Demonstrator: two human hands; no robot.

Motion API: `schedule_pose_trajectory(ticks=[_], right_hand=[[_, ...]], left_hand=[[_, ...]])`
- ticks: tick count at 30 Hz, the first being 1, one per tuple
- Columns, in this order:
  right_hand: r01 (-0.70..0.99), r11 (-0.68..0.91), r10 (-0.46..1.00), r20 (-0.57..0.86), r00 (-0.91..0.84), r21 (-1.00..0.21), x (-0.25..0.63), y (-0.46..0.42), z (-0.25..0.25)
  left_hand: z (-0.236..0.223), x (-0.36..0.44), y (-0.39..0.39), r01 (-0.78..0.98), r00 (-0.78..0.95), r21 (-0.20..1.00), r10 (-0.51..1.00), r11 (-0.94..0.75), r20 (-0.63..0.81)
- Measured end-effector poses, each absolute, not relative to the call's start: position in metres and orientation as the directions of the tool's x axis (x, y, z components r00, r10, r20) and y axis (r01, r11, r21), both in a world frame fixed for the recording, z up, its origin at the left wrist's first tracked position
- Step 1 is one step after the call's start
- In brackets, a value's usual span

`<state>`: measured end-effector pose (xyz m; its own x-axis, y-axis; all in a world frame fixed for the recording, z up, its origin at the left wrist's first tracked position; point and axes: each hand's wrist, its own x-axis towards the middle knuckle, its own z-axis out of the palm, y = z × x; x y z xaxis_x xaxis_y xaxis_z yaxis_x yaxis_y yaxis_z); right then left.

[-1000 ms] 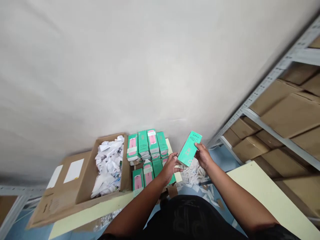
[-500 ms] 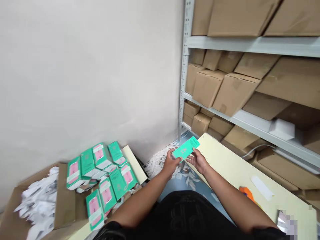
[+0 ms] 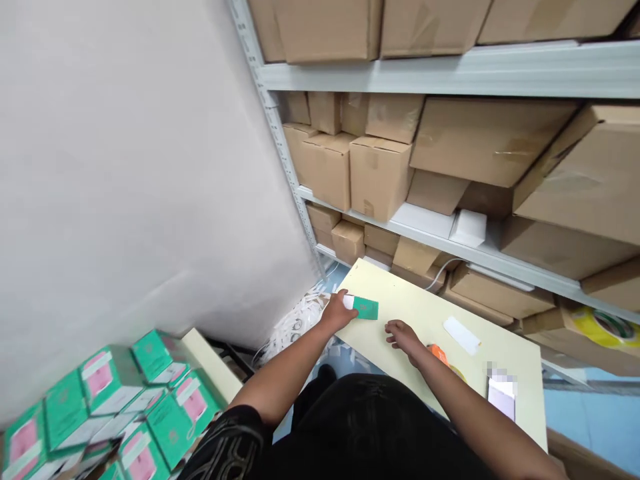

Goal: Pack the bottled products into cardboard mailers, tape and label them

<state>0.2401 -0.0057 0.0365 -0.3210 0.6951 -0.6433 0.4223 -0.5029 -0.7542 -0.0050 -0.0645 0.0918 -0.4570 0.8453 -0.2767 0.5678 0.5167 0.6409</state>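
Half a second back both hands had the green box up in the air; now it's down flat on the pale table and the view has swung right toward the shelving.

Going left to right: stack of green-and-pink boxes [image 3: 107,407] sits at bottom left, well apart from the action. Left hand [image 3: 340,311] is curled over the near end of the green box [image 3: 365,308], fingertips pinching it at the table's [image 3: 400,293] left corner. Right hand [image 3: 403,333] is loose and half open, holding nothing, resting on the tabletop just beside the box. An orange tool [image 3: 440,353] lies right next to that wrist, and a white strip [image 3: 461,335] a bit further right. My take: keep the box pressed flat and square to the edge so it doesn't skid.
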Motion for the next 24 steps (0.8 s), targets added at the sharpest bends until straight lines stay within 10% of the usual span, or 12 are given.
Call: schedule_pose_trajectory(ticks=[8, 16, 24], right_hand=[[0.506, -0.315, 0.842, -0.483, -0.242, -0.803, 0.243, 0.026, 0.037], [0.459, -0.336, 0.899, -0.426, -0.104, -0.822, 0.197, 0.03, 0.036], [0.655, -0.227, 0.928, -0.365, -0.079, -0.72, 0.194, 0.015, 0.036]], left_hand=[[0.09, 0.013, 0.022, 0.871, 0.06, 0.49, 0.982, 0.038, -0.181], [0.047, -0.024, 0.052, 0.572, 0.542, 0.739, 0.841, -0.356, -0.015], [0.052, -0.022, 0.08, 0.498, 0.686, 0.637, 0.717, -0.588, 0.126]])
